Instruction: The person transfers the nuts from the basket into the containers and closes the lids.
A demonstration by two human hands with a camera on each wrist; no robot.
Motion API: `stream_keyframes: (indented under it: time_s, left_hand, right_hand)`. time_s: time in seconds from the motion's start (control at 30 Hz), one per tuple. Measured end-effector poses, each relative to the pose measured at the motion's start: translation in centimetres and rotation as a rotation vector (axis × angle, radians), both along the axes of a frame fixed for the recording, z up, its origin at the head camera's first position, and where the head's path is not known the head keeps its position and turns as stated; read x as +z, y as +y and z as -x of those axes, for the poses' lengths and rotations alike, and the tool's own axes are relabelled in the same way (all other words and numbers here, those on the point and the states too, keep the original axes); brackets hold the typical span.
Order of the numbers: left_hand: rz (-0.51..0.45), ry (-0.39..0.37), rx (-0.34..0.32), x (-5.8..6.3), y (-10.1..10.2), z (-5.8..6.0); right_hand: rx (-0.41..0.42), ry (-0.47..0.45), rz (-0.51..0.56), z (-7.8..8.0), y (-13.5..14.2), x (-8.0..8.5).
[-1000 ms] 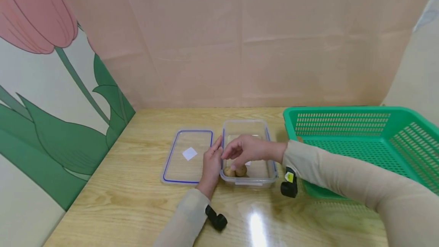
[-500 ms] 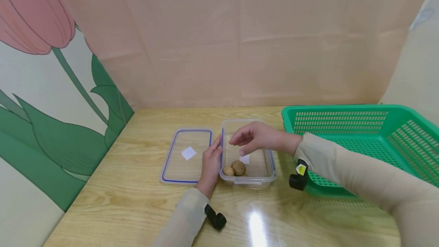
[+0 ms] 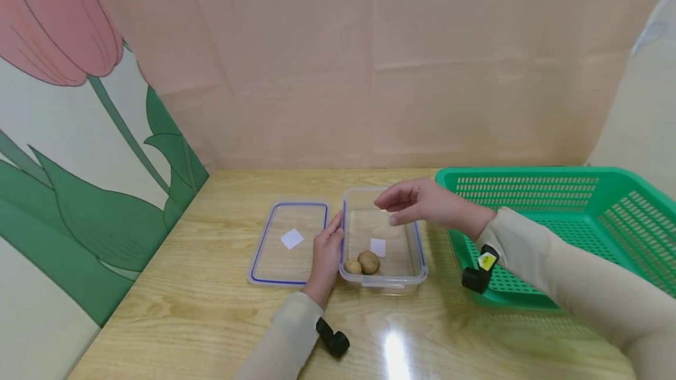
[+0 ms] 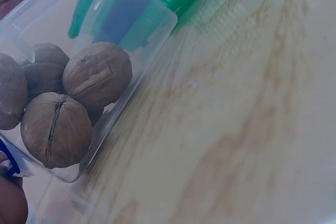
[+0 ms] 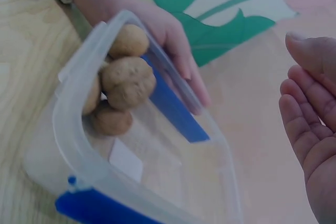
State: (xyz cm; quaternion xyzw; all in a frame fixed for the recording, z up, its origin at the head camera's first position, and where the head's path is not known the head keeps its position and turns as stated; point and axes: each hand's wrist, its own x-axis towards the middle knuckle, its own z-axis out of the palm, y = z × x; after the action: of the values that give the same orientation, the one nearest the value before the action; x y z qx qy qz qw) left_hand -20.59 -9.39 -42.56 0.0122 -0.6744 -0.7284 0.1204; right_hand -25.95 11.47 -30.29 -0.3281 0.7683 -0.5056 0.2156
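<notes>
Several walnuts (image 3: 369, 262) lie bunched in the near left corner of a clear plastic container (image 3: 409, 280) with blue side clips. The left wrist view shows a seamed walnut (image 4: 56, 129) up close through the wall. My left hand (image 3: 325, 254) rests along the container's left side, fingers fairly straight. Above the far right part of the container hovers my right hand (image 3: 430, 201), loosely curved and holding nothing. In the right wrist view, the fingers of this right hand (image 5: 315, 124) are apart from the container's rim (image 5: 73, 114).
A clear lid (image 3: 271, 265) with a blue seal lies left of the container, with a white paper square (image 3: 291, 238) at its middle. Another white square (image 3: 377, 247) shows at the container's bottom. To the right stands a large green basket (image 3: 528, 172).
My right hand has risen from the walnuts and moved away and to the right, towards the green basket, uncovering the walnuts and the white square. My left hand has stayed in place.
</notes>
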Motion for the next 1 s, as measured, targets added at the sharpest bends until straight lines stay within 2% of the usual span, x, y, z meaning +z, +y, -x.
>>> stream_keyframes:
  time_s: [0.17,0.57,1.0]
  left_hand:
    - [0.009,-0.001,0.001,0.0,0.0,0.0]
    - [-0.016,0.015,0.006,0.1,0.2,-0.2]
    - [0.005,0.001,0.015,-0.1,0.2,-0.2]
  right_hand:
    - [-0.056,0.039,0.061,0.2,1.9,0.1]
    - [-0.160,0.110,0.075,0.6,6.0,0.8]
    - [-0.242,0.126,0.048,1.8,8.9,-0.6]
